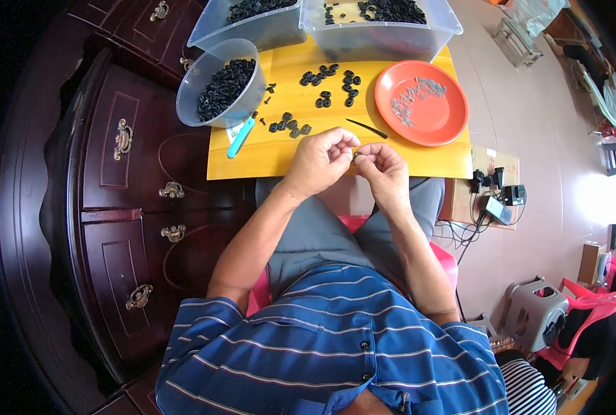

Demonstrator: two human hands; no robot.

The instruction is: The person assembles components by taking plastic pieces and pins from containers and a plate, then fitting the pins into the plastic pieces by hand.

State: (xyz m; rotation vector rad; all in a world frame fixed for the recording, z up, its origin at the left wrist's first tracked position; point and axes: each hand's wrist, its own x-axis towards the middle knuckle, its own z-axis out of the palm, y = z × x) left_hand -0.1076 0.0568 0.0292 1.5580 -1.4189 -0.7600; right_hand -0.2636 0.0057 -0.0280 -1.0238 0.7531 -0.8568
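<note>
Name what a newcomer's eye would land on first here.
Probably the red-orange plate of small silvery pieces, right on the yellow table. Next, the hands, close together at the table's near edge around a tiny piece. Then the clear tub of small black parts at the table's left.

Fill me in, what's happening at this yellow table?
A seated person works bare-handed at the table. The right hand pinches a small dark part; the left hand is right beside it, grip unclear. Black pieces lie in loose groups beyond the hands. A thin dark stick lies near a red plate of small grey pieces.
</note>
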